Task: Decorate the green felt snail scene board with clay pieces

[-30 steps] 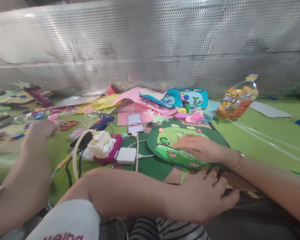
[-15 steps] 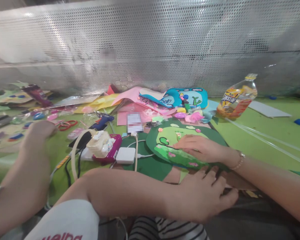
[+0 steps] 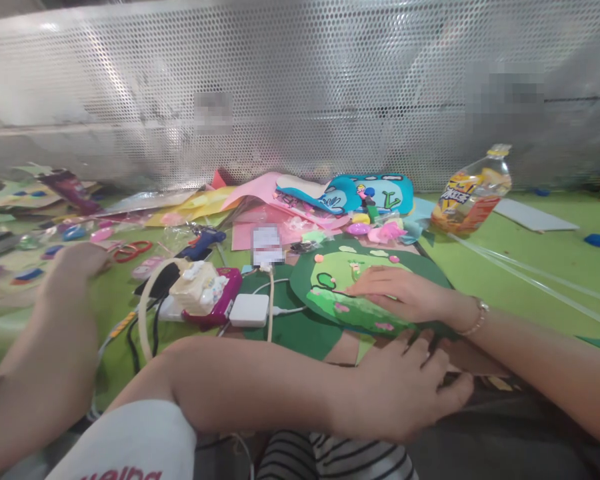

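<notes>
My right hand (image 3: 400, 293), a bracelet on its wrist, lies flat with fingers stretched out on a round green felt picture (image 3: 330, 280) with pink flowers. That picture rests on a dark green sheet (image 3: 290, 330). My left arm crosses in front of me. My left hand (image 3: 405, 387) rests with spread fingers on the near edge of the sheet and a brown card (image 3: 473, 363) and holds nothing I can see. At the far left another person's hand (image 3: 80, 260) reaches over the table among small coloured pieces.
A white charger (image 3: 250, 310) with cable, a magenta case (image 3: 225, 303) with a cream toy, red scissors (image 3: 130, 251) and a blue glue gun (image 3: 205, 240) lie left of the picture. Pink and blue felt sheets (image 3: 350, 193) pile behind. A tilted drink bottle (image 3: 470, 193) stands right. A perforated metal wall (image 3: 300, 87) closes the back.
Nothing has really moved; both my hands stay on the felt work and the view has only drifted slightly.
</notes>
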Tool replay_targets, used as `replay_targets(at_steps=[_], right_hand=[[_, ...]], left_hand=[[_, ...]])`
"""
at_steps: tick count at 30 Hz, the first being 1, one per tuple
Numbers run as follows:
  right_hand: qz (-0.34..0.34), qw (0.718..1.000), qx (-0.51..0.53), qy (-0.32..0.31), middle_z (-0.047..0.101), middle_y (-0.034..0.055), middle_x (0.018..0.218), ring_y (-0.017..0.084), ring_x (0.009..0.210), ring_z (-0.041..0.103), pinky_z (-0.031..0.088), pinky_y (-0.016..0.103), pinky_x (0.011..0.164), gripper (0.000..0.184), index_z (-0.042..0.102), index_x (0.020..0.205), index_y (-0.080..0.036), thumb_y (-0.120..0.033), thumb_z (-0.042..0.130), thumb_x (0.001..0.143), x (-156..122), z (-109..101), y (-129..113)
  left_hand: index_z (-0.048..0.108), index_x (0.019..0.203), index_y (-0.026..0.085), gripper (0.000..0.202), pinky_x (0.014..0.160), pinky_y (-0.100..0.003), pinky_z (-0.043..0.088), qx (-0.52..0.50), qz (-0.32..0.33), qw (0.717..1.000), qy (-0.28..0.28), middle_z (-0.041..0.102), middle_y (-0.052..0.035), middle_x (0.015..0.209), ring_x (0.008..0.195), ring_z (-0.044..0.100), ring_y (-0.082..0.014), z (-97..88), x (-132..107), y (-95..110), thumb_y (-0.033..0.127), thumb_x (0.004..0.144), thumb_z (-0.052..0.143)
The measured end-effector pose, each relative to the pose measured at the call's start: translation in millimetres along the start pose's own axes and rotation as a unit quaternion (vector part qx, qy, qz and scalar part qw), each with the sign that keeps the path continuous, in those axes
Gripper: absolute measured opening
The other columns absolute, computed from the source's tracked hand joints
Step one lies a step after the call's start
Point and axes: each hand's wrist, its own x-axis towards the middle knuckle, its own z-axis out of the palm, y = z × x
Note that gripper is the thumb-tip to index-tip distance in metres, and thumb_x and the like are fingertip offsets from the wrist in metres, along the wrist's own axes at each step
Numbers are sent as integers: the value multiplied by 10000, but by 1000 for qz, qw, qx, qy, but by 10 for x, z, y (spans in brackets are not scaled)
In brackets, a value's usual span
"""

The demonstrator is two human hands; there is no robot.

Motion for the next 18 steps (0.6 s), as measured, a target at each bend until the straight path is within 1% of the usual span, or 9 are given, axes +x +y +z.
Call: replay_targets(at_steps=[4, 7, 10, 14, 18], right_hand=[[-17, 1000, 4, 1, 668, 68, 1134, 176, 1032, 593, 425, 370, 968, 349, 601, 1177, -175, -257, 341, 960, -16, -24, 4], [-27, 1000, -2, 4, 675, 72, 1111, 172, 1015, 594, 427, 362, 950, 345, 600, 1173, -170, -244, 338, 960, -23, -32, 17], [-26, 1000, 1, 10, 676, 75, 1106, 176, 1005, 591, 432, 356, 930, 330, 605, 1163, -167, -232, 357, 954, -30, -39, 32], [-23, 1000, 8, 2, 665, 80, 1131, 182, 1022, 578, 435, 356, 919, 320, 599, 1166, -159, -218, 372, 949, -44, -48, 51], [-19, 1000, 11, 4, 668, 80, 1118, 182, 1029, 580, 447, 348, 902, 315, 594, 1165, -165, -219, 370, 951, -65, -51, 64]], left_hand=[[403, 1330, 151, 535, 960, -479, 331, -2, 1, 1000, 1, 452, -210, 1319, 1205, 461, -348, 14, -5, 6, 342, 833, 456], [393, 1333, 150, 547, 964, -485, 325, -1, 3, 1000, -6, 430, -217, 1335, 1217, 447, -351, 9, -7, 6, 361, 833, 465], [377, 1344, 149, 546, 965, -479, 324, -2, 3, 1000, -10, 424, -218, 1337, 1239, 427, -354, -4, -7, -1, 345, 841, 459], [375, 1338, 141, 511, 957, -492, 329, -11, 7, 1000, -5, 436, -222, 1323, 1243, 421, -360, -3, -8, -7, 302, 856, 427], [374, 1336, 134, 507, 954, -483, 333, -19, 3, 1000, -7, 418, -222, 1342, 1244, 416, -370, 0, -6, -4, 301, 860, 420]])
